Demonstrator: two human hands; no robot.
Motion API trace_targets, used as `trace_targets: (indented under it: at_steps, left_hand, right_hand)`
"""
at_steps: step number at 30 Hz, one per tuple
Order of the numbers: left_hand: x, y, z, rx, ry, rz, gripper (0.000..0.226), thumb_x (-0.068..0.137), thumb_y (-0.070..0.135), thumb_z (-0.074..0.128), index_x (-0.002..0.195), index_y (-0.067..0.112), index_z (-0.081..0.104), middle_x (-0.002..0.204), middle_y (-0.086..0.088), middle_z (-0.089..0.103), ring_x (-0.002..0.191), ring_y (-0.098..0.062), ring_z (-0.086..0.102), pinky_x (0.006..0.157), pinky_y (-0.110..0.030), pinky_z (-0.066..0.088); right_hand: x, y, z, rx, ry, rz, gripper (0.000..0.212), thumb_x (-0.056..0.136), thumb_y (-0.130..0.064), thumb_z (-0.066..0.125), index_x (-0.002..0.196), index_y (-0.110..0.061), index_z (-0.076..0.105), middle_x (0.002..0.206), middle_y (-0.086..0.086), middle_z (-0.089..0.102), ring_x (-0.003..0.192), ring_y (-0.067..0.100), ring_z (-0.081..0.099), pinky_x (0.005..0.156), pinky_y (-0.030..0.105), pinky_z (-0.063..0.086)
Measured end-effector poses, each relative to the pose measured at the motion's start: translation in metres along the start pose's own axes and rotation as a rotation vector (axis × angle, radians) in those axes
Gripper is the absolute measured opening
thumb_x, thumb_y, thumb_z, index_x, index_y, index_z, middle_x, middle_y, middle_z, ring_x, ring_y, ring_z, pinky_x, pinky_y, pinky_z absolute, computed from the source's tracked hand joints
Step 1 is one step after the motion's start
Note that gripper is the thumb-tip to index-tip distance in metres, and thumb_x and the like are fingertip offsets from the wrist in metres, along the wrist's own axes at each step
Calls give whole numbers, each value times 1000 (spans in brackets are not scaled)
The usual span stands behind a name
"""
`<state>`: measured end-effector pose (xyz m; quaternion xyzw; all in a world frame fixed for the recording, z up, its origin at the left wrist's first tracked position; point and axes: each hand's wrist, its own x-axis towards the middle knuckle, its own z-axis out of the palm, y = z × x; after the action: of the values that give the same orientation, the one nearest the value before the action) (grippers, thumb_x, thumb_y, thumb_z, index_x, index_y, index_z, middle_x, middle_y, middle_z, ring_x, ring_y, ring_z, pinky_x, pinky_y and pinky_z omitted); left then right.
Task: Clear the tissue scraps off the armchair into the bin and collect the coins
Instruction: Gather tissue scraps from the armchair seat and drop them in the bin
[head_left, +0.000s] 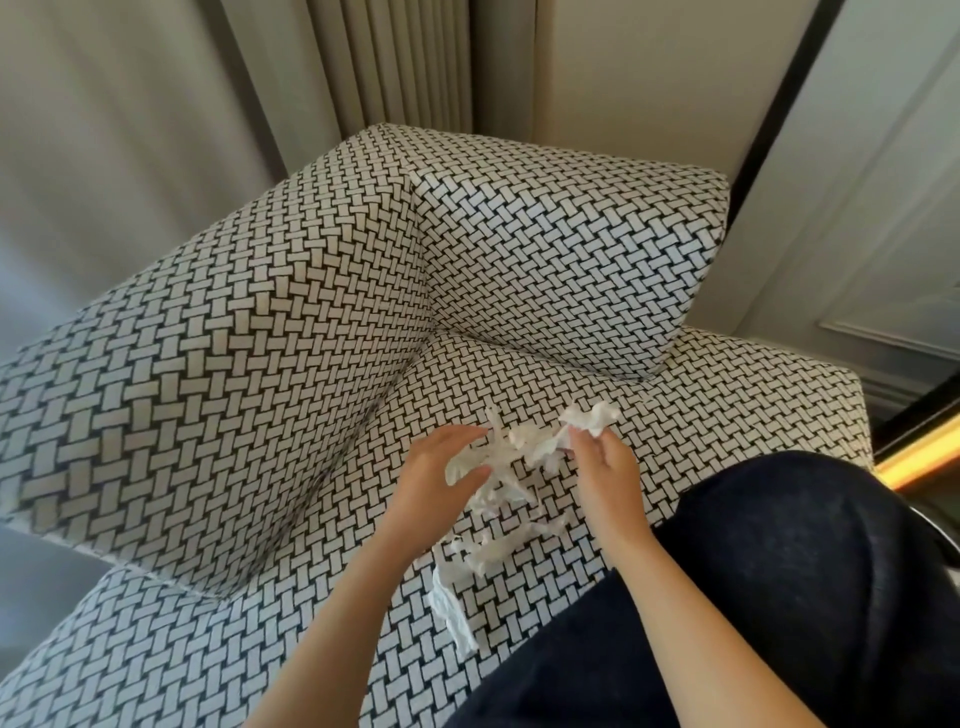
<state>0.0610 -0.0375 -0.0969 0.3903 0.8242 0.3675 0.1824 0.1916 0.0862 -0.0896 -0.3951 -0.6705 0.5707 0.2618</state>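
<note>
White tissue scraps (511, 470) lie in a loose heap on the seat of the black-and-white woven-pattern armchair (727, 405). More torn strips (452, 608) trail toward the seat's front. My left hand (441, 470) rests on the left side of the heap, fingers curled around some scraps. My right hand (602, 462) pinches a crumpled piece (592, 418) at the heap's right end, lifted slightly. No coins or bin are visible.
The armchair's left arm (208, 389) and back cushion (561, 260) enclose the seat. My dark-clothed knee (805, 597) presses against the seat's front right. Curtains (130, 130) hang behind on the left, a pale wall panel (883, 182) stands to the right.
</note>
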Motion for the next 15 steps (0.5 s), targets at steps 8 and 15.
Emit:
trace_targets:
  at_steps: [8, 15]
  left_hand:
    - [11, 28, 21, -75, -176, 93, 56, 87, 37, 59, 138, 41, 36, 138, 19, 43, 123, 2, 40, 103, -23, 31]
    - [21, 49, 21, -155, -138, 169, 23, 89, 23, 58, 105, 39, 62, 92, 25, 66, 85, 5, 60, 80, -16, 48]
  right_hand:
    - [0, -7, -2, 257, 13, 105, 18, 99, -25, 42, 94, -27, 60, 95, 1, 68, 91, 14, 67, 80, 24, 52]
    - [-2, -14, -11, 355, 22, 114, 23, 100, -24, 40, 98, -12, 61, 87, 3, 68, 71, 1, 67, 64, 13, 52]
